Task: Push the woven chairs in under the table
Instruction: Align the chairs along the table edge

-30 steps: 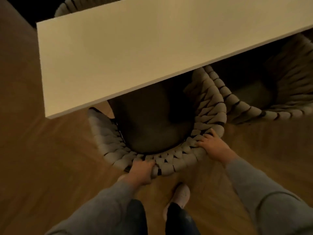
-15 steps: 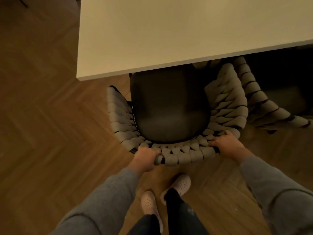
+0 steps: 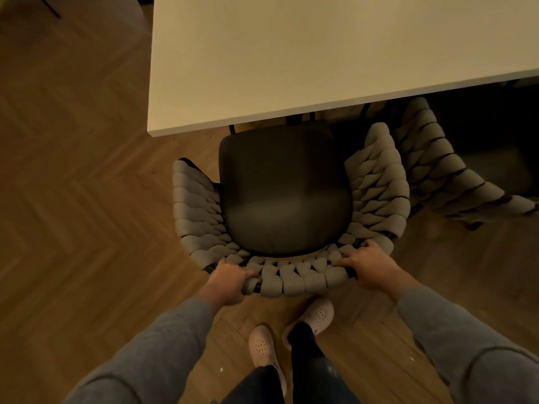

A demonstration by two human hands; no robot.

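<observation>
A woven chair (image 3: 294, 277) with a thick braided grey backrest and a dark seat cushion (image 3: 284, 193) stands in front of me at the near corner of the white table (image 3: 306, 53). Only the front of its seat is under the table edge. My left hand (image 3: 227, 279) is wrapped around the left part of the backrest rim. My right hand (image 3: 369, 268) lies over the right part of the rim, fingers curled on the weave. A second woven chair (image 3: 455, 176) sits to the right, mostly tucked under the table.
Herringbone wood floor (image 3: 81, 199) stretches out to the left. My two feet in light perforated shoes (image 3: 291, 330) stand just behind the chair. A pale piece of furniture (image 3: 116, 7) is at the top left corner.
The chair shows more of its seat now and appears further out from under the table. The view has swung left and down. Both hands have stayed on the backrest rim.
</observation>
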